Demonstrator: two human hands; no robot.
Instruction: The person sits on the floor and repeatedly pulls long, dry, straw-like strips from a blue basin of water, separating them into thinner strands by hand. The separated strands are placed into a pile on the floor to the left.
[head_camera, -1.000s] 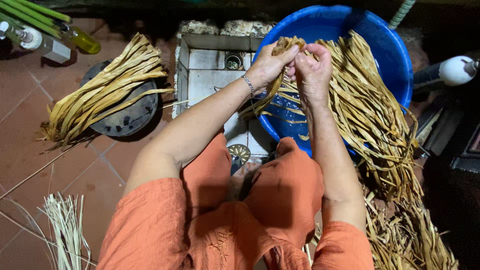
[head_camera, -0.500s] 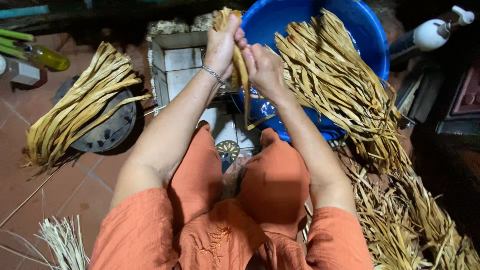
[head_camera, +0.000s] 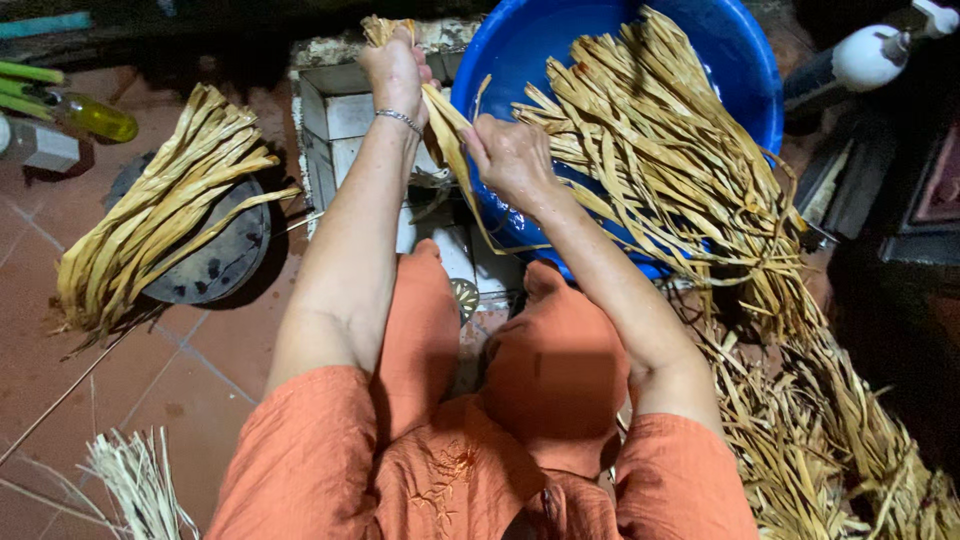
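Hands meet over the near rim of the blue basin (head_camera: 745, 60): the left hand (head_camera: 395, 65), at 12 o'clock, is clenched tight round the top of a bunch of wet straw strips (head_camera: 445, 125), and the right hand (head_camera: 510, 155), just at 4 o'clock of it, is closed on the same bunch lower down. More strips (head_camera: 660, 150) spill from the basin toward 5 o'clock. At 9 o'clock a sorted bundle (head_camera: 160, 210) lies across a round dark tray (head_camera: 215, 265)

Orange short-sleeved top with embroidery, orange trousers, thin silver bracelet (head_camera: 399, 119) on left wrist
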